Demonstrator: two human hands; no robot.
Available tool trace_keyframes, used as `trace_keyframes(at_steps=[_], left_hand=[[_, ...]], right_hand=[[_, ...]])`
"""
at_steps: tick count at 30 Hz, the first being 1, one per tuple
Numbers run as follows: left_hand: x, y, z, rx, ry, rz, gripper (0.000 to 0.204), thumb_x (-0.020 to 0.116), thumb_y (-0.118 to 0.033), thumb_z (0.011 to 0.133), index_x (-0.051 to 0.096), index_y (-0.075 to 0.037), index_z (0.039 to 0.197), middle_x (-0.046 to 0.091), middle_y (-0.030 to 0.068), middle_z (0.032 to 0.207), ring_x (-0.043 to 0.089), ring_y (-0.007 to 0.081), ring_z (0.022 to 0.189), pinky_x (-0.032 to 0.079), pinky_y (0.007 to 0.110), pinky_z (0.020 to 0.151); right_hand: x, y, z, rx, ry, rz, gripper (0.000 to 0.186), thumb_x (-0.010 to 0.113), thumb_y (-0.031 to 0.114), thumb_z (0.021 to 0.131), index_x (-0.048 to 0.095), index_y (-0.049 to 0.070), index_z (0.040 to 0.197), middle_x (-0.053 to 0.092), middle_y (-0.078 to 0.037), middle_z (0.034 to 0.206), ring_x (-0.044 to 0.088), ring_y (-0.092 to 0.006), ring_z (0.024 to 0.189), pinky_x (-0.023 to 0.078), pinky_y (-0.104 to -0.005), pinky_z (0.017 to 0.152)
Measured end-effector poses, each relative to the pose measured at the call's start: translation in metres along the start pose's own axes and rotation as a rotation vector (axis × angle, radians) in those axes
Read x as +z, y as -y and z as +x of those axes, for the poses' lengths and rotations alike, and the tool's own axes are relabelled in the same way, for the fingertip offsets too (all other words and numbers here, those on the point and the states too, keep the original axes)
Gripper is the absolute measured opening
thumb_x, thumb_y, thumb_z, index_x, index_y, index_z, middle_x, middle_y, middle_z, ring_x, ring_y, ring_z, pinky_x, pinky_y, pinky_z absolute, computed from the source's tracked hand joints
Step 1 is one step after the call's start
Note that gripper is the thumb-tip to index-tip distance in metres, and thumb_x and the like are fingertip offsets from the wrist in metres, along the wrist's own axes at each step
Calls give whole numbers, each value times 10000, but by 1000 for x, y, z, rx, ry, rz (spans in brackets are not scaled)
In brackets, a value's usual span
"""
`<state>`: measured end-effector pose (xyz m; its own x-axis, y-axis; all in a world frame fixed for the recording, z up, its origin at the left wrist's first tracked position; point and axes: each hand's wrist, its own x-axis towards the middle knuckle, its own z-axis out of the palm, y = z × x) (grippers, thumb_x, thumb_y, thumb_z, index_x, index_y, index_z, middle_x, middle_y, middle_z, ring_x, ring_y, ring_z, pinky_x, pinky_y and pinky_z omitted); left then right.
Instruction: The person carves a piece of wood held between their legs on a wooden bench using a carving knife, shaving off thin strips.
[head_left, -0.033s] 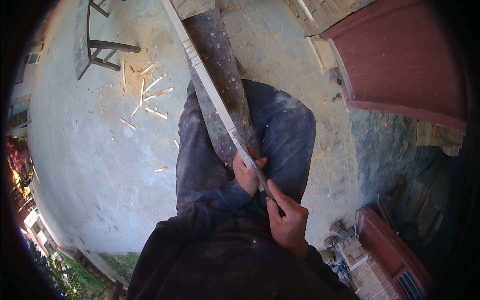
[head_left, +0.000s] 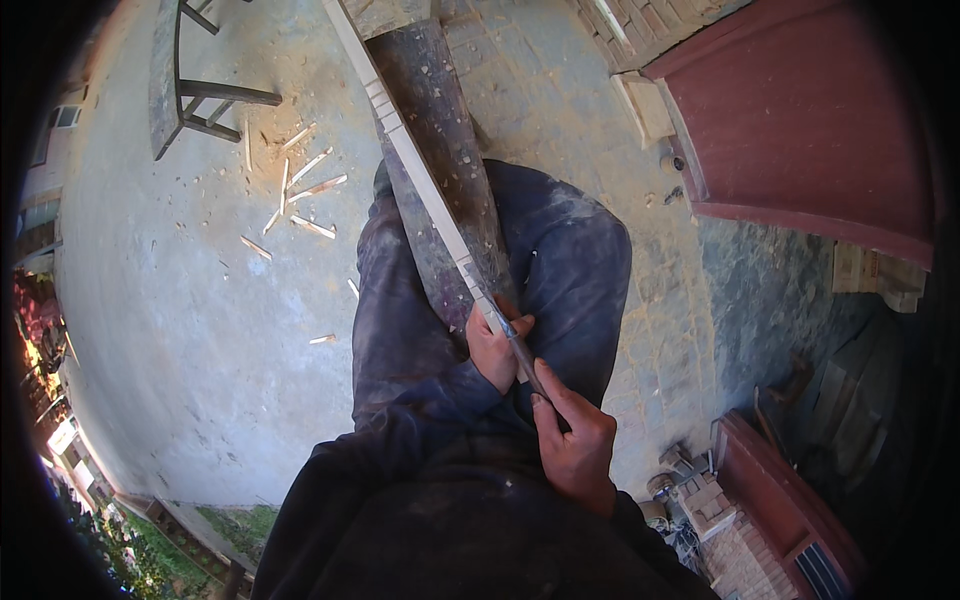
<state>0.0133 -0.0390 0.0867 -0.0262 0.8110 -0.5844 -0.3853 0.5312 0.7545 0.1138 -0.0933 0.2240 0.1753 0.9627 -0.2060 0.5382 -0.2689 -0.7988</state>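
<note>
A long, pale wooden strip (head_left: pixel 432 196) with crosswise cut lines slants up and away over the bench (head_left: pixel 432 90) between my knees. Around its near end my left hand (head_left: pixel 490 352) is closed, the thumb lying across the top. My right hand (head_left: pixel 578 442) is wrapped round the dark handle of a slim tool that looks like a chisel (head_left: pixel 524 358). Its narrow metal blade lies along the strip's near end, by my left thumb. My fingers partly hide where blade and wood meet.
Several wood slivers (head_left: pixel 288 190) and chips lie on the concrete floor to the left. Beyond them stands another wooden bench (head_left: pixel 165 85). A large dark red panel (head_left: pixel 800 110) rises at the right. Lower right are a red cabinet-like box (head_left: pixel 785 500) and stacked bricks (head_left: pixel 708 505).
</note>
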Motion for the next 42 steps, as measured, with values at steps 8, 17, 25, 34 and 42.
trace_keyframes(at_steps=[8, 17, 25, 34, 42], left_hand=[[-3, 12, 4, 73, 8, 10, 210, 733, 15, 814, 553, -82, 864, 577, -17, 760, 513, 78, 637, 412, 264, 581], [5, -4, 0, 32, -28, -73, 192, 698, 18, 813, 550, -100, 843, 560, -21, 762, 514, 82, 639, 394, 272, 563], [-1, 14, 5, 61, 10, -135, 347, 681, 68, 806, 405, -138, 764, 405, -26, 682, 396, 97, 531, 329, 280, 485], [-2, 13, 5, 55, 10, -113, 319, 680, 59, 804, 424, -129, 774, 420, -25, 693, 408, 93, 545, 328, 274, 492], [-5, 13, 5, 32, 17, -99, 247, 703, 22, 801, 491, -105, 805, 486, -19, 716, 456, 88, 601, 356, 267, 545]], right_hand=[[6, -9, 9, -38, -11, -14, 459, 729, -28, 929, 695, 50, 1381, 704, -226, 838, 729, -324, 703, 537, -392, 619], [-1, -26, -14, 257, 37, 289, 413, 681, -12, 978, 681, 20, 1390, 777, -207, 994, 710, -162, 719, 548, -306, 657], [3, -30, -17, 231, 93, 286, 405, 679, 5, 982, 686, 33, 1386, 777, -209, 1026, 741, -190, 736, 567, -325, 665], [1, -30, -16, 215, 91, 246, 393, 697, 9, 975, 692, 16, 1368, 768, -248, 1092, 793, -296, 898, 586, -347, 733], [1, -31, -16, 220, 85, 258, 395, 703, 7, 969, 695, 13, 1364, 766, -254, 1096, 794, -309, 937, 590, -355, 754]])
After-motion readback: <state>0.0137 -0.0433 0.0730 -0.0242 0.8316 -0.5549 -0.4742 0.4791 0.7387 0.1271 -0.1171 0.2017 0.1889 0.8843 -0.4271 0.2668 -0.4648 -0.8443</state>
